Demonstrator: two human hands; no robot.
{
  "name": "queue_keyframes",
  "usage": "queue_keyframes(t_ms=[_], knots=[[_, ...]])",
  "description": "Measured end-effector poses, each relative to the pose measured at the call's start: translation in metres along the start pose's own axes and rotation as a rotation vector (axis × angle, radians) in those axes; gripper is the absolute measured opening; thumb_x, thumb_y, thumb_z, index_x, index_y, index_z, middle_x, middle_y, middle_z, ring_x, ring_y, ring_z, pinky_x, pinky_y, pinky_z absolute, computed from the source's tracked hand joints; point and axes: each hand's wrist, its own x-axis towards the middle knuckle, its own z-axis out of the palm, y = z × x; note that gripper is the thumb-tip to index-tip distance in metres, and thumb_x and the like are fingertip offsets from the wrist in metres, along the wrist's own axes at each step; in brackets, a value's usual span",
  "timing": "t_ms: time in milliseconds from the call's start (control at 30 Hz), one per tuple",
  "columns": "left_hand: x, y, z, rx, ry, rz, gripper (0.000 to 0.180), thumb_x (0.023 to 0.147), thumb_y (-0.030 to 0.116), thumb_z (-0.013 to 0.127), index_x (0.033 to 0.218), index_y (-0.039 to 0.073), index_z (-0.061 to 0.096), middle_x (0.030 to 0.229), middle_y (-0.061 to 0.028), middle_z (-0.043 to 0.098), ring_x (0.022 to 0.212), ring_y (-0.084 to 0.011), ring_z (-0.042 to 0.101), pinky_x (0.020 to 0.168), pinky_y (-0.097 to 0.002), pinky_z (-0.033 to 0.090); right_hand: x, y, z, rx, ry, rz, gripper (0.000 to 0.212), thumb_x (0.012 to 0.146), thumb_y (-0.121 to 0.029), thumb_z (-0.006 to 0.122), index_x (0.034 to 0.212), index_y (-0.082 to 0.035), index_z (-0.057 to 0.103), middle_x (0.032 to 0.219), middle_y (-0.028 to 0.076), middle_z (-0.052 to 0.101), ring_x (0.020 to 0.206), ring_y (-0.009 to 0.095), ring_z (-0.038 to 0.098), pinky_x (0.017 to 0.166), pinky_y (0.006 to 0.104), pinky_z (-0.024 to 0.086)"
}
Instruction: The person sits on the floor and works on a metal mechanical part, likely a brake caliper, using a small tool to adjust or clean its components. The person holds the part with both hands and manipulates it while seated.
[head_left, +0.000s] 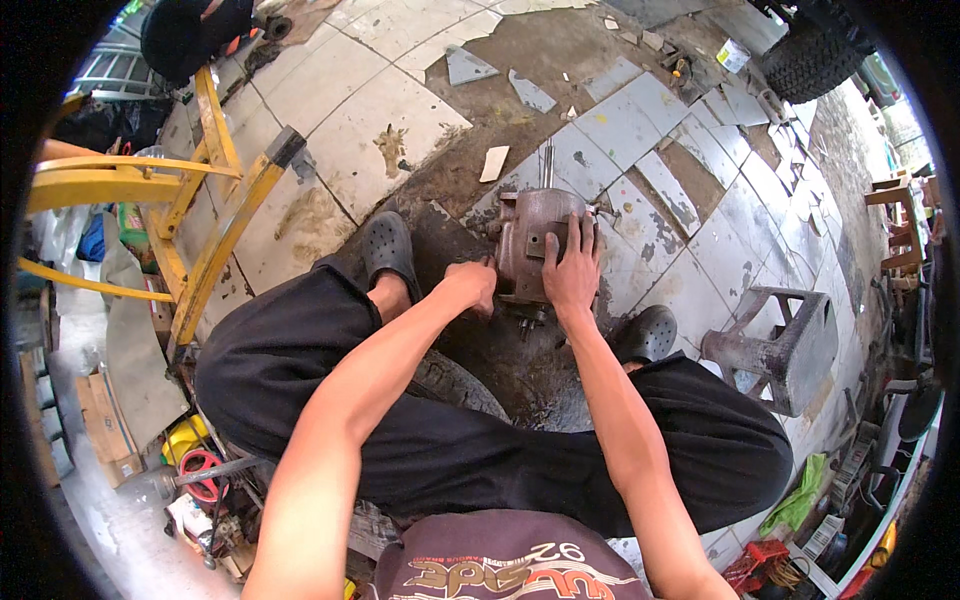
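A brown metal gearbox [517, 238] sits on the floor between my feet. A thin shaft sticks out of its far end and a short splined shaft out of its near end. My right hand [573, 272] lies on its right upper side, fingers stretched out over the casing. At the gearbox's left side is my left hand [470, 285], its fingers curled and closed against the housing. Whatever those fingers hold, if anything, is hidden by the hand.
A yellow metal frame [235, 225] stands on the left. A worn grey stool [800, 350] is at my right knee, and a dark tyre [815, 55] at the far right. Broken tiles [468, 66] lie on the far floor. Beneath my legs is another tyre [460, 385].
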Motion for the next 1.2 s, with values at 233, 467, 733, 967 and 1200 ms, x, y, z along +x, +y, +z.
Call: queue_keyframes(t_ms=[233, 467, 733, 967, 1200], knots=[[0.003, 0.011, -0.012, -0.008, -0.131, -0.06, 0.078, 0.067, 0.023, 0.077, 0.135, -0.003, 0.048, 0.138, -0.017, 0.053, 0.122, -0.0313, 0.056, 0.097, -0.0406, 0.049, -0.001, -0.003, -0.001, -0.018, 0.01, -0.022, 0.057, 0.097, -0.041, 0.05, 0.145, -0.011, 0.041, 0.153, 0.015, 0.034, 0.141, 0.04, 0.028, 0.109, 0.0555, 0.033], [0.003, 0.013, -0.008, 0.106, 0.004, -0.027, 0.049, 0.068, 0.025, 0.078, 0.111, 0.004, 0.069, 0.122, -0.015, 0.064, 0.114, -0.0311, 0.061, 0.088, -0.0436, 0.053, 0.002, -0.003, -0.003, -0.06, 0.01, -0.036, 0.057, 0.097, -0.04, 0.05, 0.145, -0.012, 0.041, 0.152, 0.016, 0.035, 0.141, 0.04, 0.029, 0.109, 0.0539, 0.034], [0.006, -0.002, -0.025, 0.211, -0.228, 0.056, 0.056, 0.068, 0.035, 0.085, 0.117, 0.014, 0.07, 0.126, -0.0057, 0.065, 0.12, -0.0264, 0.058, 0.092, -0.044, 0.048, 0.002, -0.007, -0.002, -0.061, 0.016, -0.047, 0.055, 0.097, -0.039, 0.05, 0.143, -0.01, 0.043, 0.151, 0.017, 0.036, 0.14, 0.041, 0.03, 0.109, 0.054, 0.034], [-0.003, -0.003, -0.027, 0.194, -0.188, 0.126, 0.053, 0.068, 0.03, 0.082, 0.115, 0.01, 0.07, 0.123, -0.0068, 0.066, 0.121, -0.0264, 0.058, 0.093, -0.0441, 0.048, 0.004, -0.001, -0.002, -0.058, 0.026, -0.055, 0.055, 0.096, -0.039, 0.051, 0.142, -0.009, 0.043, 0.151, 0.017, 0.036, 0.139, 0.042, 0.03, 0.109, 0.0526, 0.034], [0.013, -0.001, -0.007, 0.241, -0.083, 0.087, 0.05, 0.071, 0.03, 0.079, 0.117, 0.012, 0.069, 0.132, -0.0084, 0.061, 0.14, -0.0304, 0.037, 0.1, -0.0468, 0.04, 0.002, -0.005, -0.004, -0.042, -0.015, -0.005, 0.056, 0.096, -0.038, 0.051, 0.144, -0.01, 0.042, 0.152, 0.016, 0.035, 0.141, 0.04, 0.028, 0.108, 0.0546, 0.034]])
